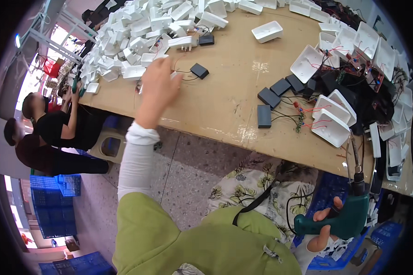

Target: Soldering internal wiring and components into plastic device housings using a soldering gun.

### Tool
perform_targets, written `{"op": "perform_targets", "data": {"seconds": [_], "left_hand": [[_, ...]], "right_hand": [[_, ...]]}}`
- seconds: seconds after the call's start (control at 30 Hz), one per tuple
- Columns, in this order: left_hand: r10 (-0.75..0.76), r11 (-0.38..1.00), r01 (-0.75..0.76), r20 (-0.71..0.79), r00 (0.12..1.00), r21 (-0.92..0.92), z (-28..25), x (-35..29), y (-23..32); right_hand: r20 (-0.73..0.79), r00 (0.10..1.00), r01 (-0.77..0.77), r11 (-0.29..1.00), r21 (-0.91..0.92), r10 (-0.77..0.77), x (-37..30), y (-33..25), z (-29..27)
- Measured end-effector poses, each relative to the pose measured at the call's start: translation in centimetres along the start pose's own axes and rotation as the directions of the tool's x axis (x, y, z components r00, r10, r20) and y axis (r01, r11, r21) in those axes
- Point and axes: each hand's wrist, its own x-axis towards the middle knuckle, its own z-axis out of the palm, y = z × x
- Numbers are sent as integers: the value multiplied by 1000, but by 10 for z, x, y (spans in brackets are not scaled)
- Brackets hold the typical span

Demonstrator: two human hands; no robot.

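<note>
The left hand (160,85) is blurred, and whatever lies under its palm is hidden; its fingers appear bent, but whether anything is grasped by them cannot be told. White plastic edges and thin red wires are seen close around those fingers, too smeared to be sorted into separate parts. To their right, a small black rectangular box (199,71) is laid on the brown table top (225,87), its dark leads being lost toward the hand. Beyond them, a heap of white plastic shells (137,27) is cut off by the upper rim.

By the right hand (325,233), a dark green pistol-shaped power tool (353,217) is gripped, the fingers being wrapped around its handle; the palm is mostly hidden. The tool's body is held to the right of these fingers, and its handle is extended leftward past them. Its long axis, through the black nose and slim metal tip, is directed away from the person, over the table's near edge. The tip's end is hard to make out near white shells with red wires (330,128). Farther left beyond the right fingers, flat black boxes (264,116) are grouped.
</note>
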Motion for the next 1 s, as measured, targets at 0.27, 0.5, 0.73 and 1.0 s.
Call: {"op": "perform_targets", "data": {"seconds": [0.27,0.5,0.73,1.0], "left_hand": [[82,988,-59,161,984,-144,-4,-37,8],[291,830,-315,-125,949,-459,12,-53,89],[265,857,-333,-217,939,-394,-10,-54,70],[-355,706,387,176,918,-592,-6,-51,55]], "right_hand": [[-333,939,9,973,-229,-88,18,9,43],[-310,948,-25,955,-294,-71,24,15,52],[-141,990,-41,972,-230,8,12,13,24],[-364,926,-14,954,-298,-100,33,19,68]]}}
